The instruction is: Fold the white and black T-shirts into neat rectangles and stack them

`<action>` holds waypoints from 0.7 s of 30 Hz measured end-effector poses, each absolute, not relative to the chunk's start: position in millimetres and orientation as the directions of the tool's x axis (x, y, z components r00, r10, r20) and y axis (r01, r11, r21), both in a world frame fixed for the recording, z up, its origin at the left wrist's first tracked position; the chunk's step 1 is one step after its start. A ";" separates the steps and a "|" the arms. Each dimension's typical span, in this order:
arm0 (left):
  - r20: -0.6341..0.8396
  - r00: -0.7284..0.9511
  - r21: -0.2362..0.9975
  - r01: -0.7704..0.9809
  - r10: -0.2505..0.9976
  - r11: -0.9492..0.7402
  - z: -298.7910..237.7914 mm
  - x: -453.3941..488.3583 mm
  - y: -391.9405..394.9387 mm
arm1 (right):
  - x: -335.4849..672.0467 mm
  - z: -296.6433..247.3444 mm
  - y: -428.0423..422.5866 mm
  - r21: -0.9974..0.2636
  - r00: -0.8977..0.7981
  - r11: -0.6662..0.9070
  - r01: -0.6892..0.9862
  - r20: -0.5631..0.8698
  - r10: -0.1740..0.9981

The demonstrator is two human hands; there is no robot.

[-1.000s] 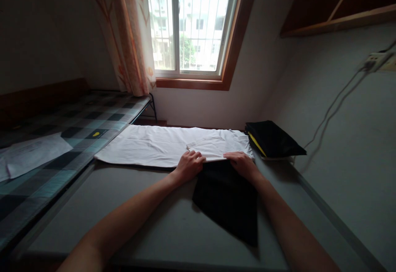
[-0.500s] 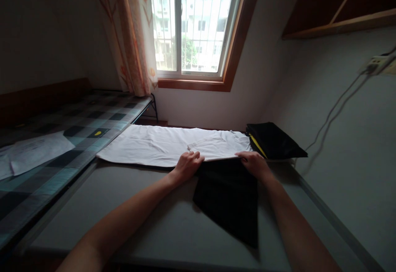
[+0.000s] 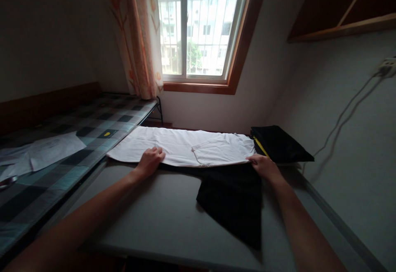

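Note:
A white shirt (image 3: 173,144) lies folded in a long strip across the grey table, a short sleeve flat on its top. Black cloth (image 3: 235,206) shows along its near edge and spreads toward me as a sleeve-like flap; whether it belongs to the same shirt I cannot tell. My left hand (image 3: 151,160) has its fingers curled over the near edge of the white strip, left of the middle. My right hand (image 3: 264,167) pinches the same edge at its right end, above the black flap.
Folded black clothes (image 3: 281,142) with a yellow strip lie right of the shirt. The grey tabletop (image 3: 154,214) extends toward me. A bed with a checked mattress (image 3: 123,117) is at the left, with white sheets (image 3: 55,150) on it. A cable (image 3: 343,115) hangs on the right wall.
My left hand has slid left along the shirt's near edge, away from my right hand. The white sleeve on top is more exposed. My right hand stays at the right end.

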State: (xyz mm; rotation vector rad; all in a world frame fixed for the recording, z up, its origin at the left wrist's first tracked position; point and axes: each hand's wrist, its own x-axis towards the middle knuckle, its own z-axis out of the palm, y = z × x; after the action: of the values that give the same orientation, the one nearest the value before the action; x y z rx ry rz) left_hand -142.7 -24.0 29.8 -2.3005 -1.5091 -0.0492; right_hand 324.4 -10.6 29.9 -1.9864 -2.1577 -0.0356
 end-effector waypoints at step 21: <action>0.258 0.121 -0.369 0.929 0.959 -0.018 62.7 -330.5 -55.0 | 347.2 32.6 -19.2 -0.037 -0.302 0.354 0.935 0.441 0.845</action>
State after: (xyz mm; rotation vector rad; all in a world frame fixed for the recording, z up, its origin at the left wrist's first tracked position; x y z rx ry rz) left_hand -330.5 -55.0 62.7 -1.9614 -1.8230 0.0878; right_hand 347.2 -19.2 32.6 -1.5596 -2.2366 -0.3192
